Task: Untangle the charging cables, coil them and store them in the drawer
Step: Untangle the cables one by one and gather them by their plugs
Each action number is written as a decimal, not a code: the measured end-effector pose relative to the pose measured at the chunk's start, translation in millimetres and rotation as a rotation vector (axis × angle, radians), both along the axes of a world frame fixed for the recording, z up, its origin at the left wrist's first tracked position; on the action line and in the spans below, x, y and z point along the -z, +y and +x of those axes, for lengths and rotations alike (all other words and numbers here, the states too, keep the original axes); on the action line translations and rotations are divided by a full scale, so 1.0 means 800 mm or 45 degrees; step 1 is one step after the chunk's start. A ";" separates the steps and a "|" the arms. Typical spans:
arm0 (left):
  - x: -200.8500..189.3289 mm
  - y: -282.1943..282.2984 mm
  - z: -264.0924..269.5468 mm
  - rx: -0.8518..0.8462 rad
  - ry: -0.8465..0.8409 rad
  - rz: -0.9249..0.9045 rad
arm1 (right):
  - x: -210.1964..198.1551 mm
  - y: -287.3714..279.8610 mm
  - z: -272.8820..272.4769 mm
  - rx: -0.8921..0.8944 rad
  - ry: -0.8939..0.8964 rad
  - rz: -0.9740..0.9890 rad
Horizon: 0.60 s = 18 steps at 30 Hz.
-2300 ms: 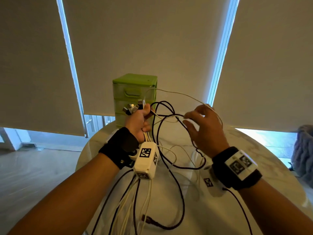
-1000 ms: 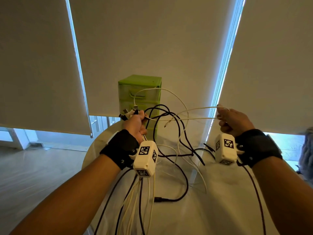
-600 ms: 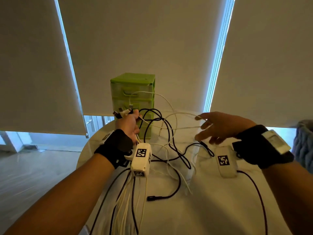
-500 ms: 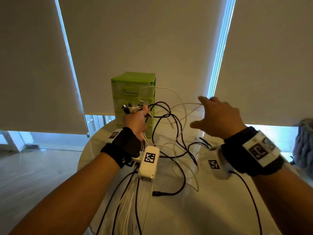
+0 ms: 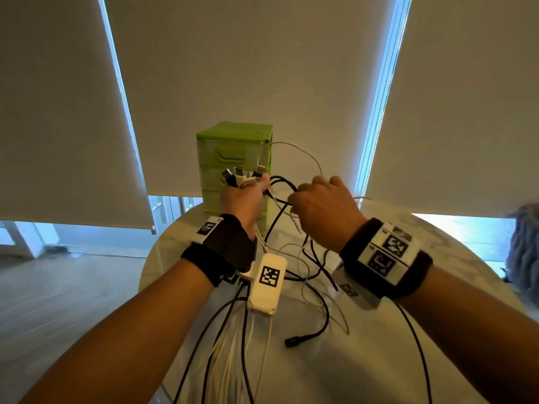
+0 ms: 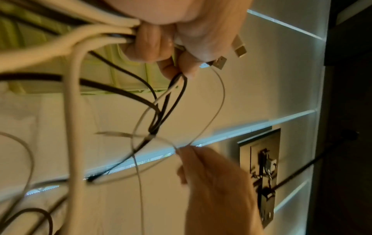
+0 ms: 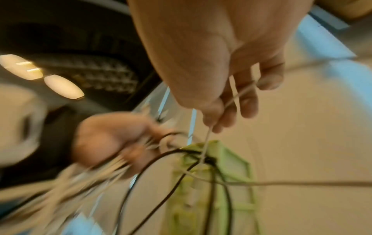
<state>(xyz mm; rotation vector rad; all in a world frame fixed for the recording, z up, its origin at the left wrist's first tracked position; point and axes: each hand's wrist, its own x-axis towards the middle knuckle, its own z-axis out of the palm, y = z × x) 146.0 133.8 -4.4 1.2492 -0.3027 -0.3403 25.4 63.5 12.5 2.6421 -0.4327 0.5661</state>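
My left hand [image 5: 256, 185] is raised over the table and grips a bundle of white and black charging cables [image 6: 90, 31]. Their USB plugs [image 5: 237, 176] stick out above the fist. Close to its right, my right hand [image 5: 294, 199] pinches a thin white cable [image 6: 203, 132] between thumb and fingertips [image 7: 213, 125]. That cable loops up past the green drawer unit [image 5: 233, 153]. Black cables [image 5: 315, 258] cross it in a knot [image 6: 154, 127] between the hands. The loose ends hang down onto the round marble table [image 5: 379, 360], one ending in a black plug [image 5: 291, 342].
The green drawer unit stands at the table's far edge with all its drawers closed. Roller blinds [image 5: 262, 68] cover the windows behind it. A grey fuzzy thing [image 5: 522, 252] sits off the table's right side. The floor [image 5: 58, 301] lies to the left.
My right hand let go of the white cable it had pulled out to the right, opened, and swung back left. It now pinches the thin white cable near the left fist, which stayed put.
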 end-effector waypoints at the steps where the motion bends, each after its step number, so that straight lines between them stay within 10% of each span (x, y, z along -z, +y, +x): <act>1: 0.000 0.003 0.004 -0.006 0.014 0.002 | -0.001 -0.017 -0.002 0.004 -0.046 0.123; 6: 0.008 0.026 0.035 -0.045 0.113 0.024 | -0.011 -0.125 -0.057 0.474 -0.583 0.688; 9: 0.016 0.028 0.042 -0.051 0.056 0.075 | 0.001 -0.154 -0.076 0.663 -0.534 0.834; 13: 0.009 0.020 0.025 0.174 -0.089 0.130 | -0.005 -0.093 -0.052 0.027 -0.749 0.684; 18: -0.008 0.014 0.004 0.516 -0.151 0.039 | -0.011 -0.012 0.009 -0.309 -0.119 1.323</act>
